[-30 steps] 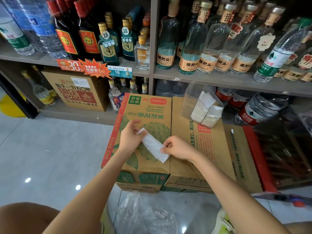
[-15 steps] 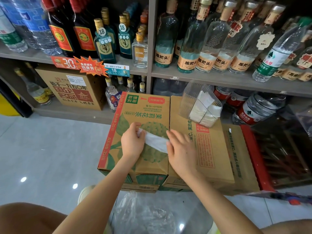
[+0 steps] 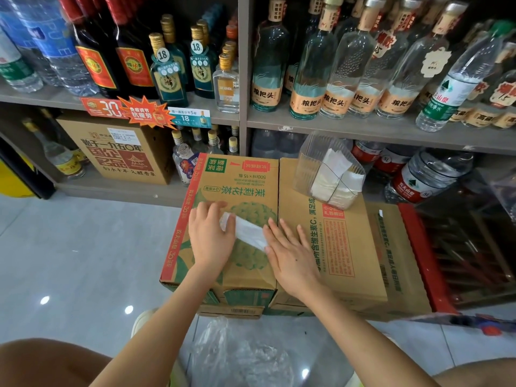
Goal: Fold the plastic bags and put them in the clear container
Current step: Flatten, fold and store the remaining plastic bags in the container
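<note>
"18" on neck tag (image 3: 162,54), "30" on shelf sign (image 3: 107,108), "粮把头" on bottle label (image 3: 264,93)

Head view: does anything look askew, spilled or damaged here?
Nothing looks spilled or damaged. One crumpled plastic bag lies loose on the floor below the boxes; the clear container stands on the right box.

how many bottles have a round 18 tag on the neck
2. Both stand on the upper left shelf: the front green bottle above the orange starburst sign, the rear green bottle just right of it. More may be hidden behind.
</note>
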The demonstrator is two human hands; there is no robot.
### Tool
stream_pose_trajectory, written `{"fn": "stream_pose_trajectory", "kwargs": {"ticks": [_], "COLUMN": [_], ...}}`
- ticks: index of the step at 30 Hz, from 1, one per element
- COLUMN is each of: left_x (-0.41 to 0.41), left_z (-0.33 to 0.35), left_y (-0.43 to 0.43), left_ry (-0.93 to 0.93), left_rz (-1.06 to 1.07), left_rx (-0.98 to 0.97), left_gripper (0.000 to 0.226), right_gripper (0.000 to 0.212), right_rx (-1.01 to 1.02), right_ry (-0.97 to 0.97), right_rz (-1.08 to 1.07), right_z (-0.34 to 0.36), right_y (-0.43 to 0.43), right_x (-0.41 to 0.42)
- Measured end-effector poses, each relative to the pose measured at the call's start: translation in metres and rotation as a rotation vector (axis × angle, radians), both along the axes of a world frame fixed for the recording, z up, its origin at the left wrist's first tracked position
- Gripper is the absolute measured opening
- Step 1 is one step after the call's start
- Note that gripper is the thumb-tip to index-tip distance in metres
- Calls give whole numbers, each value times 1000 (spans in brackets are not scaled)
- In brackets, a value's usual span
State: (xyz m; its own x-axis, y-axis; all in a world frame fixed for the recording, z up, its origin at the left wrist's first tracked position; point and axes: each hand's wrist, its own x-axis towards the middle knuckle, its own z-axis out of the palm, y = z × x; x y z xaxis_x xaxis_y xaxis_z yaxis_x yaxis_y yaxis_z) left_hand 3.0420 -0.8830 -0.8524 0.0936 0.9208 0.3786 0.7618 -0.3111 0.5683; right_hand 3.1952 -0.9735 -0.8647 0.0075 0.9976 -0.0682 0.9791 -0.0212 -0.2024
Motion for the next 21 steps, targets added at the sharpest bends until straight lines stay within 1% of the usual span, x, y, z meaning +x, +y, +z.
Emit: {"fn": "stream_pose_trajectory", "kwargs": {"ticks": [1,2,4,5,7,8,10,15,19,21], "left_x": [1,2,6,7,7,6,5,-4,-8,-9], "left_z": [-1,-1,-8,-13,-23,-26,-29,-23,-22,-24], "left_y": [-3,-8,-21,-28,-37,-39,-37,-27,-25,-24], "left_ry": [75,142,304,387,488,503,499,561,515,507], "left_rz": [-103,-243,-493,-560,-582,-569,-566,-585,-583,-560], "left_rx": [114,177,195,161,39,-7,-39,-34,-21,-22], "left_gripper": [25,27,36,42,59,65,70,61,56,55], "right_gripper": [82,78,70,70,80,83,82,85,73,72], "right_rx": [-19,-38,-62,-57,-47,-48,-47,-43,-45,-49], "right_ry": [-7,-14,-18,-17,-34,-46,-50,-38,-33,-26], "right_rz": [8,22,60,74,96,99,97,95,91,89], "right_z": [2,5,7,7,6,4,4,4,6,7], "right_y": [0,0,1,1,2,1,1,2,1,1], "right_x": [1,3,9,11,13,13,13,13,12,12]}}
